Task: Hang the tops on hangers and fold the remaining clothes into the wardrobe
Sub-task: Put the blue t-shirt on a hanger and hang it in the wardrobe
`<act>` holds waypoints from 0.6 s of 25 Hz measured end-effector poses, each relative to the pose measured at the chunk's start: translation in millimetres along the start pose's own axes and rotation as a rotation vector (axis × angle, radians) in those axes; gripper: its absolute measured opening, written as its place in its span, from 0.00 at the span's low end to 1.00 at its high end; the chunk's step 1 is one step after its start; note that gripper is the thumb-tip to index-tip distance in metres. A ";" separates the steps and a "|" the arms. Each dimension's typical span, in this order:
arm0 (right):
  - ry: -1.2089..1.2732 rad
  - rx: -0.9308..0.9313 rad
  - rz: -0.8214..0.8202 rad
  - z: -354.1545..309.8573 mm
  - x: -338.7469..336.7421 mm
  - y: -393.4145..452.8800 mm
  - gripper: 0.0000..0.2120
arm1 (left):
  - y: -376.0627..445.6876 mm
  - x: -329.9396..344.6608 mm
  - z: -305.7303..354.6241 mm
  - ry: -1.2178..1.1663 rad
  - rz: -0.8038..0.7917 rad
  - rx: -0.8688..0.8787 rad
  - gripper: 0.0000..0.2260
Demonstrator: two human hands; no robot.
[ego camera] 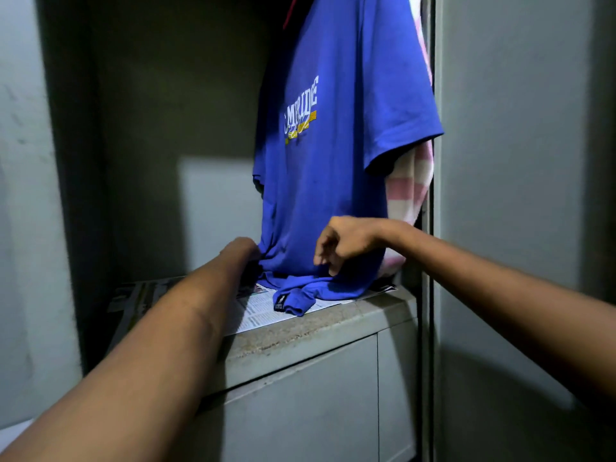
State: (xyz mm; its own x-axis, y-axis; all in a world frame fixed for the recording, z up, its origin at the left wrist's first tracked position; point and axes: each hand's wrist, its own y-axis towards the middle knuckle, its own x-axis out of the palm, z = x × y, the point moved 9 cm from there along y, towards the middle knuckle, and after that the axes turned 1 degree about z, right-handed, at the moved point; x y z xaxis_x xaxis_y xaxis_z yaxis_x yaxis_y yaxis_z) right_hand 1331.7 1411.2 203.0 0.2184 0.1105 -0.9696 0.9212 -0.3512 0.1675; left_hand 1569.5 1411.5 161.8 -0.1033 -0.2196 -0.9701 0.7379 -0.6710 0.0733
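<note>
From the head view, my left hand (241,250) is bunched into the lower left side of the blue shirt (320,181), fingers curled into the cloth, though most of them are hidden behind the fabric. My right hand (336,246) sits at the shirt's lower front, fingers curled down and pinching the hem area just above where it puddles. The shirt hangs inside the wardrobe (150,128), right of middle, with its hem spilled onto the newspaper (263,315) that lines the shelf (333,331). A pink striped top (408,195) hangs just behind it, against the right wall. To do this well I think I should smooth the bottom so it falls straight, lifting the bunched hem rather than dragging it, since dragging would likely crumple or shift the paper. The hanger itself is out of sight above, so I cannot tell how evenly the shoulders sit. Open room lies to the left, where the wardrobe is bare; the right frame (430,261) is close to my right wrist, so I would work leftward
</note>
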 end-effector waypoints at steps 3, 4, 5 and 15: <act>0.137 0.229 -0.202 20.1 33.7 -12.8 0.18 | -4.6 23.9 5.6 0.028 -0.201 -0.008 0.12; 0.007 0.347 -0.232 31.6 37.2 -19.1 0.22 | -12.0 21.9 8.8 0.031 -0.196 0.004 0.12; -0.153 0.402 -0.207 39.7 32.4 -19.4 0.25 | -15.5 23.0 9.0 0.067 -0.213 0.002 0.13; -0.108 0.335 -0.179 50.8 57.1 12.5 0.26 | -28.9 31.3 29.5 0.219 -0.296 -0.021 0.16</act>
State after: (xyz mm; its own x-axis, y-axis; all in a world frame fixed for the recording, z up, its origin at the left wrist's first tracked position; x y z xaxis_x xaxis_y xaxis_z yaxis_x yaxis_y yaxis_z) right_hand 1339.3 1365.9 140.7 0.0121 0.1052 -0.9944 0.7818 -0.6210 -0.0562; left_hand 1525.3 1403.1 136.1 -0.1705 0.1399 -0.9754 0.7110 -0.6679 -0.2201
